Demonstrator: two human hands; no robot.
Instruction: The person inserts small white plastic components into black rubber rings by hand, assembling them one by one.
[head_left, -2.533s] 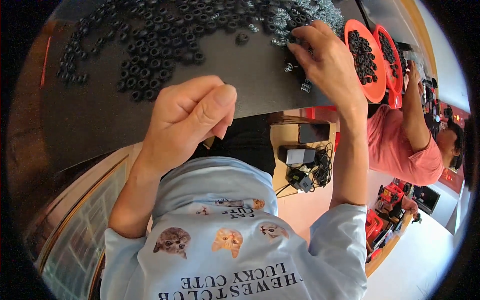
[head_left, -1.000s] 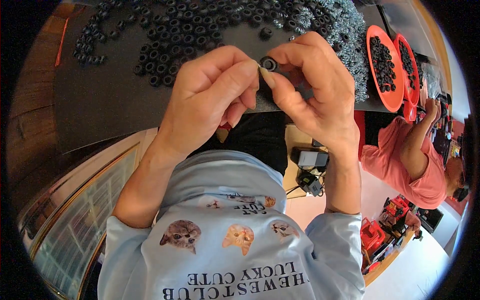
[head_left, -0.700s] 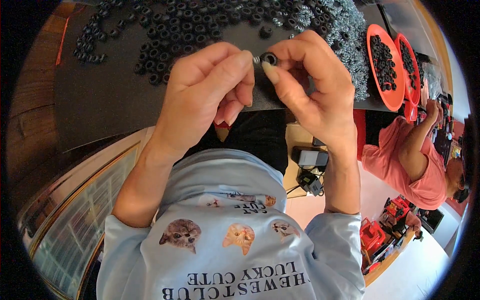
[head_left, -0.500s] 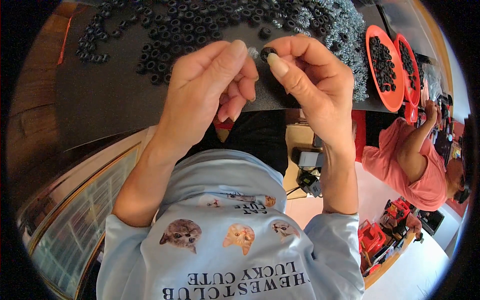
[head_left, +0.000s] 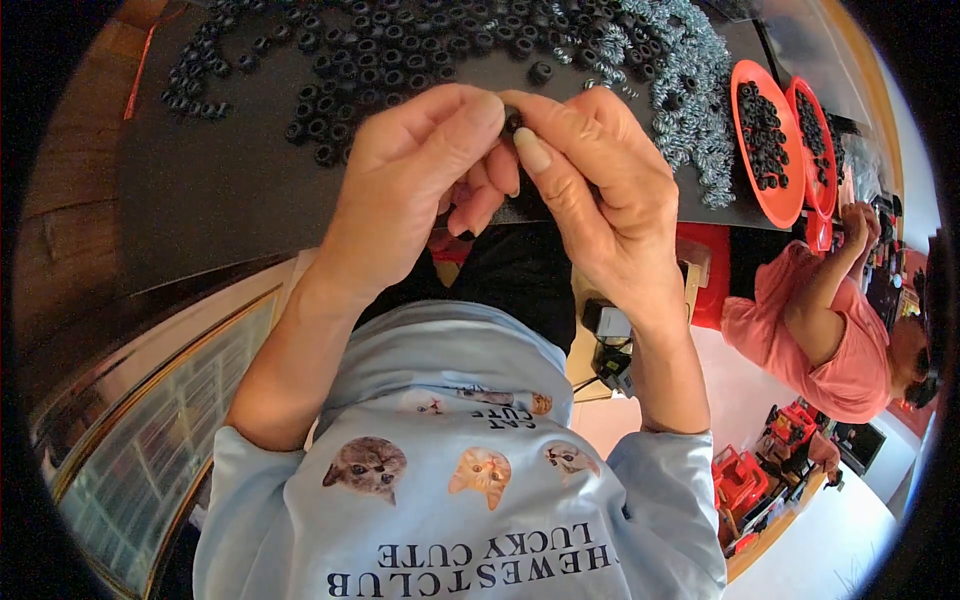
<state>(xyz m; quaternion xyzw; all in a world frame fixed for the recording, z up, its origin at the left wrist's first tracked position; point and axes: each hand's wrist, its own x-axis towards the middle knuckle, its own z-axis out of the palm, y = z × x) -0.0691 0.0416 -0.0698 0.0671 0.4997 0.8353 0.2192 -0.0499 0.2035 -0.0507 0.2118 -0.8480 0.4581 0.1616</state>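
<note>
Over the near part of the black table, both my hands meet fingertip to fingertip. My right hand [head_left: 605, 185] pinches a small black ring [head_left: 513, 121] between thumb and index finger. Against it press the closed thumb and index finger of my left hand [head_left: 410, 170]. The small silvery coil spring that showed at the left fingertips a moment ago is now hidden behind them. The other left fingers curl loosely below. Many similar black rings [head_left: 390, 78] lie scattered beyond my hands, and a heap of silvery springs [head_left: 680, 130] lies to their right.
Two red trays, a nearer one [head_left: 745, 150] and a farther one [head_left: 828, 185], hold black rings at the right. A person in a pink top [head_left: 835, 350] sits beyond them. A glass-fronted panel [head_left: 170, 440] stands at lower left, and a grey box-shaped device [head_left: 606, 320] lies below the table edge.
My right hand has moved left, bringing the black ring against the left fingertips. The gap between the two hands has closed, and the spring has gone out of sight.
</note>
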